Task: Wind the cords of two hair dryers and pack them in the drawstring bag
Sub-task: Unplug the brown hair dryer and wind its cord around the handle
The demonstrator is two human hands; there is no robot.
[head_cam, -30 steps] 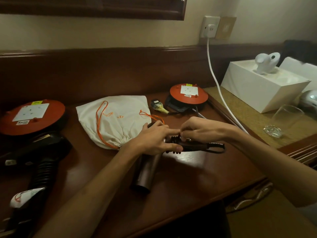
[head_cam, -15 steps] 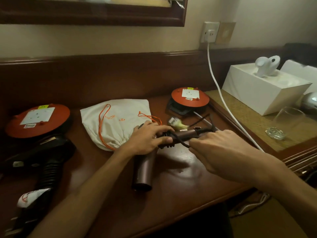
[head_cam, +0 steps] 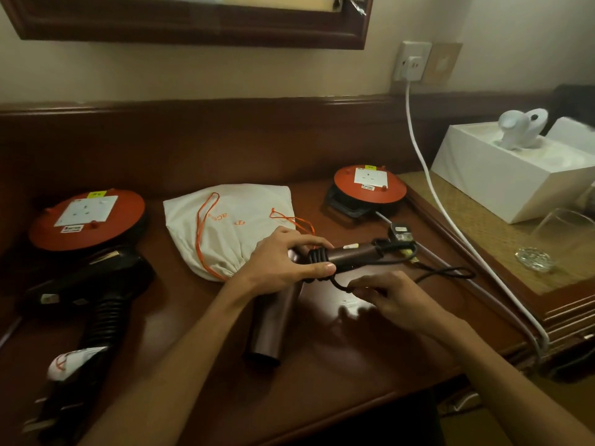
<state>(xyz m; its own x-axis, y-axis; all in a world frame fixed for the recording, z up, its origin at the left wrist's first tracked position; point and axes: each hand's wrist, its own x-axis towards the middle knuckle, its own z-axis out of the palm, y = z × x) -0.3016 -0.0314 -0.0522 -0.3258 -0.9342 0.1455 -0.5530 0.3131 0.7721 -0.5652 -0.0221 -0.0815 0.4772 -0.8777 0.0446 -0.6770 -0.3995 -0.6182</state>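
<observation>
A brown hair dryer (head_cam: 273,320) lies in the middle of the desk, barrel toward me and handle (head_cam: 351,254) pointing right. My left hand (head_cam: 283,255) grips it where handle meets barrel, over several black cord turns. My right hand (head_cam: 386,292) pinches the black cord (head_cam: 447,273) just below the handle. The plug (head_cam: 399,233) lies past the handle's end. A cream drawstring bag (head_cam: 231,220) with orange strings lies flat behind my left hand. A second, black hair dryer (head_cam: 96,284) rests at the left, its cord wound round the handle.
Two orange cord reels stand at the back, one at the left (head_cam: 87,217) and one at the right (head_cam: 370,185). A white cable (head_cam: 428,175) runs from the wall socket down across the desk's right edge. A white box (head_cam: 512,175) and a glass (head_cam: 560,233) sit at the right.
My right hand has carried the cord from above the handle round to below it, nearer me. The plug now lies past the handle's end. My left hand keeps its grip.
</observation>
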